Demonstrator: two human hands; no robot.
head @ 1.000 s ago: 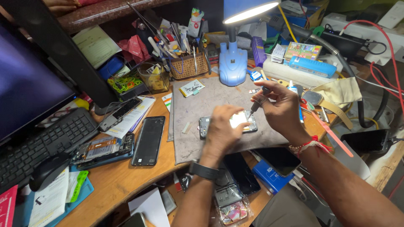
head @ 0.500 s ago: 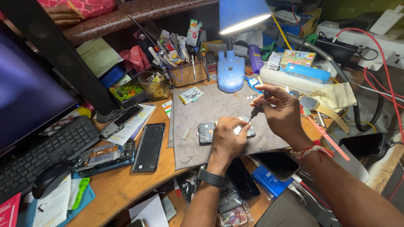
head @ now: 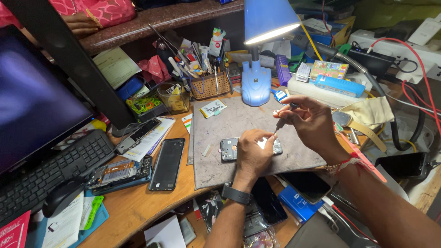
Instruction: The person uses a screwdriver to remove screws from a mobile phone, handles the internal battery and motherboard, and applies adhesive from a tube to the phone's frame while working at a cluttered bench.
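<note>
**Cluttered repair bench, phone under the lamp**

Wooden desk (head: 138,206), crowded edge to edge, carries a grey felt-like mat (head: 229,124) at its middle. On the mat lies an opened phone (head: 228,149), back off, dull metal and dark parts showing. The left hand (head: 252,154) is closed down over the phone's right half, fingers curled, pinning it flat. The right hand (head: 312,124) pinches a slim screwdriver (head: 278,124) between thumb and fingertips, its tip slanting down towards the phone's right end, just above it.

Against a second ago, the left hand has slid further over the phone, and the driver tip sits closer to the phone; the head has leaned in, so the bench looks nearer. That reads as work settling on one spot at the phone's right end.

Outward: a blue plastic lamp (head: 257,82) shines from behind the mat, beside a woven basket (head: 209,86) bristling with tools. Left of the mat lie a glossy black phone (head: 167,164), a stripped phone (head: 117,172) showing its insides, a keyboard (head: 46,174) and mouse (head: 62,195).
</note>
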